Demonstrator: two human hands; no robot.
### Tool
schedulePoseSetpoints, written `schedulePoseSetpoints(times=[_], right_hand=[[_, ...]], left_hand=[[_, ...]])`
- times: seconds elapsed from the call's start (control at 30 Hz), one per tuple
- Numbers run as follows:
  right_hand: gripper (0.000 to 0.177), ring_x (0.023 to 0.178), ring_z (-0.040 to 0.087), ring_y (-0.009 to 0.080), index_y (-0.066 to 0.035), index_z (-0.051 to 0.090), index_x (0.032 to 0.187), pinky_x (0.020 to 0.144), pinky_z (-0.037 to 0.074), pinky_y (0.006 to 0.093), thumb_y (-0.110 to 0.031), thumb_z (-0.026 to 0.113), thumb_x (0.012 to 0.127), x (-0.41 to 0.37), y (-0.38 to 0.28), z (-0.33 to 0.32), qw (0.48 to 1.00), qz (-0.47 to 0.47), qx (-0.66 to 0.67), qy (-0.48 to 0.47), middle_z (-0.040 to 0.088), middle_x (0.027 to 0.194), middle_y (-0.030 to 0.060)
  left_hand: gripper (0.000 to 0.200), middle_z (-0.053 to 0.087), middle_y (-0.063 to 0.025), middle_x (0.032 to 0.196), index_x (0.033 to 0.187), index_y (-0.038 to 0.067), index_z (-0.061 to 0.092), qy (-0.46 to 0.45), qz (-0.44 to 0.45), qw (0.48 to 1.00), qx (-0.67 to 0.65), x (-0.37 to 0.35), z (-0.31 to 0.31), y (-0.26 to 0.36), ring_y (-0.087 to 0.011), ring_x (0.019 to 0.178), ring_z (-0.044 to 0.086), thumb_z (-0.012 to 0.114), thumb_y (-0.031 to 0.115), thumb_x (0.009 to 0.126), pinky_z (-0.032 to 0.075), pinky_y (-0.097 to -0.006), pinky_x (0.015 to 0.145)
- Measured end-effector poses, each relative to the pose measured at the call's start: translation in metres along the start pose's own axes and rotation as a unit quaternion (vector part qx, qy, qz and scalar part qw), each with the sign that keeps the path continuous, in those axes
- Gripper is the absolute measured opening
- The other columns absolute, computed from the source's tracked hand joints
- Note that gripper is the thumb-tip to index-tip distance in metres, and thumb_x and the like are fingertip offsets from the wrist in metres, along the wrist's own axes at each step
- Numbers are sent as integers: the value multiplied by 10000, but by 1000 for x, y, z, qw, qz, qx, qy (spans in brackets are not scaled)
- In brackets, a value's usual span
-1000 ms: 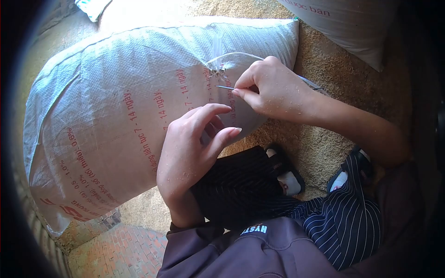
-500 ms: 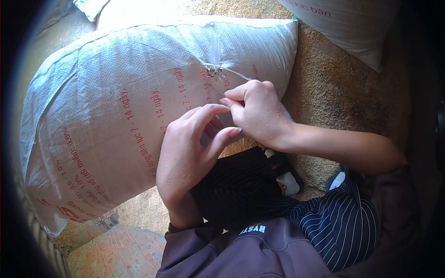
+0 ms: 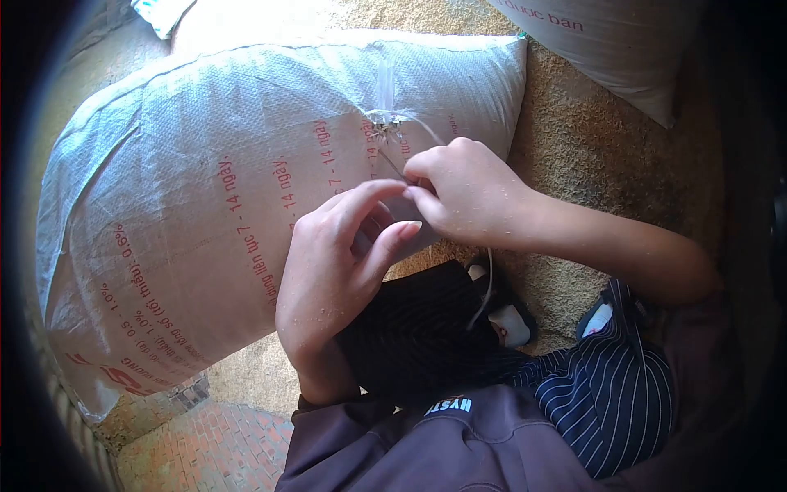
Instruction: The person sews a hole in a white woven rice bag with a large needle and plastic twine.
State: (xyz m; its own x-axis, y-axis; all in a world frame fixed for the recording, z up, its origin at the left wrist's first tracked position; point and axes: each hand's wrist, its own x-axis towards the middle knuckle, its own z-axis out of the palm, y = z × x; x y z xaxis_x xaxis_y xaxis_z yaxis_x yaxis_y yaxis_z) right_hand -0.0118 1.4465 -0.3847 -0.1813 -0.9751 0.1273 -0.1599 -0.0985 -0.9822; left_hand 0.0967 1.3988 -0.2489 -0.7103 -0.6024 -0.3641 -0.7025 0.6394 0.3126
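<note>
A full white woven sack (image 3: 164,189) with red print lies across the view. Thin string (image 3: 427,125) loops from a small dark tuft (image 3: 385,129) on its upper side toward my right hand (image 3: 471,193). That hand is closed in a pinch on the string, one length running taut from the tuft to the fingertips. Below the wrist, a loose string end dangles over the trouser leg. My left hand (image 3: 324,258) is beside it, fingers curved and thumb held apart, with the index fingertip close to the right thumb. Whether that fingertip touches the string is hidden.
Another white sack (image 3: 611,49) stands at the upper right. Loose tan grains or husks (image 3: 590,164) cover the ground, with brick paving (image 3: 221,447) at the lower left. My striped trouser legs (image 3: 602,402) and sandalled feet (image 3: 512,324) are close below the hands.
My right hand has shifted slightly right and turned, and the string's loose end now hangs below its wrist. My left hand stays almost in place.
</note>
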Motion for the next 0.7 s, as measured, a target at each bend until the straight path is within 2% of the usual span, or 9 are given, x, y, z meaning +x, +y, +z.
schedulePoseSetpoints(times=[0.07,0.17,0.2,0.23,0.27,0.33,0.43,0.6,0.7], right_hand=[[160,664,623,356,17,673,843,643,510,385,-103,578,800,-4,-1,-5,999,-2,-8,-33,633,730,212],[156,646,647,315,28,670,833,631,513,368,-90,574,803,-4,-6,-11,998,23,-38,-41,636,691,199],[157,641,651,290,33,669,833,626,512,358,-78,563,802,0,-9,-13,988,110,75,-76,635,678,193],[159,636,655,265,38,668,833,622,512,349,-67,553,800,3,-12,-14,957,193,188,-108,633,666,186],[159,636,655,265,38,668,833,622,512,349,-67,553,800,3,-10,-8,957,192,189,-107,633,666,186],[168,632,645,211,47,663,826,610,508,334,-56,534,794,0,-2,15,973,133,188,-3,633,662,171],[171,632,643,203,47,659,813,603,508,332,-62,531,782,-3,-5,33,968,105,223,53,644,687,173],[167,655,652,193,45,655,831,591,505,328,-66,551,763,0,-9,31,954,124,268,57,650,690,165],[159,611,649,165,59,654,836,552,512,297,-38,538,784,-1,-7,26,941,136,306,53,656,683,151]], left_hand=[[280,625,-125,763,1045,43,615,5,-3,1000,0,0,1,0,-205,649,621,684,143,792,490,-307,610],[273,625,-130,770,1037,37,618,9,-3,1000,10,0,1,-1,-203,658,622,681,136,790,492,-305,613],[274,625,-132,772,1036,36,619,9,-2,1000,18,1,1,-1,-202,663,622,681,135,788,494,-305,616],[274,625,-132,772,1036,36,619,9,-1,1000,20,1,0,0,-202,663,622,681,135,788,494,-305,616],[272,627,-134,777,1035,35,620,7,-3,1000,14,1,0,1,-205,666,625,680,134,789,496,-304,620],[270,630,-136,782,1033,34,621,5,-6,1000,10,0,0,2,-208,670,628,679,132,789,498,-304,625],[268,634,-139,792,1035,32,620,16,5,1000,22,-2,1,1,-215,684,635,675,132,793,500,-307,633],[264,641,-140,815,1041,33,618,16,5,1000,14,-3,2,0,-224,702,640,670,134,803,504,-311,647],[237,646,-146,814,1020,24,622,13,-2,1000,14,-2,2,2,-224,697,648,663,128,810,504,-312,644]])
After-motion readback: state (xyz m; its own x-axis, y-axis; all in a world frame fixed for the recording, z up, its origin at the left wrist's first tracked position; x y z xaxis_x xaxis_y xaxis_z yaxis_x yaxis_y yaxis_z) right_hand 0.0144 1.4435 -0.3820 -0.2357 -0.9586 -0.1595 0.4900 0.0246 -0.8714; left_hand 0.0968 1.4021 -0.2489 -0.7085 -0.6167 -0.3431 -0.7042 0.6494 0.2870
